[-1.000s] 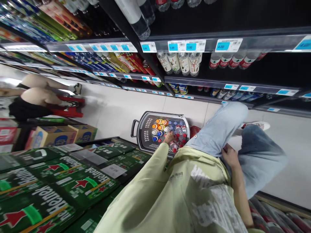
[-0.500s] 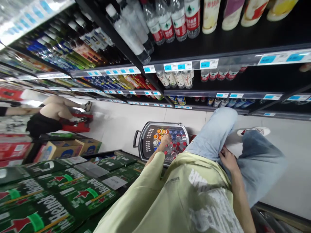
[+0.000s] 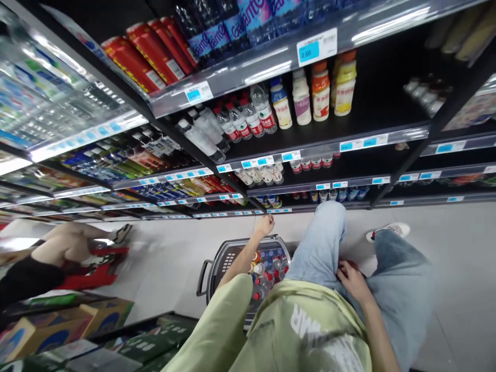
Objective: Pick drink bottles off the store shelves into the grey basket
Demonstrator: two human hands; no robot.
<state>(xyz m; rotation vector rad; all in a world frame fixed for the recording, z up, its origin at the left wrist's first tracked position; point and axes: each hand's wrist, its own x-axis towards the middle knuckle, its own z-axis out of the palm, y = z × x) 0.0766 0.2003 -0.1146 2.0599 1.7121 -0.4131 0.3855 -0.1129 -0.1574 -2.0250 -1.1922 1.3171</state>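
Above the far rim of the dark shopping basket (image 3: 204, 277), my left hand (image 3: 266, 225) is stretched toward the shelves with its fingers curled. I see no bottle in it. Inside the basket lie several clear bottles with red caps (image 3: 267, 280), some blue-capped bottles (image 3: 272, 254) and an orange-capped bottle (image 3: 256, 256); my left forearm hides part of them. My right hand (image 3: 352, 279) rests on the jeans (image 3: 318, 243) at my inner thigh, fingers laid loosely on the cloth and holding nothing.
Shelves (image 3: 267, 157) stocked with water bottles (image 3: 248, 116), milk drink bottles (image 3: 312, 95) and red cans (image 3: 151, 54) run along the aisle ahead. At left a person (image 3: 62, 245) sits near a red stool (image 3: 89, 276). Cartons (image 3: 93, 315) and green beer cases (image 3: 155, 341) stand lower left.
My left hand has left the bottles in the basket and moved out over its far rim toward the shelves. My view has tilted up, showing more upper shelf. My right hand stays on my thigh.
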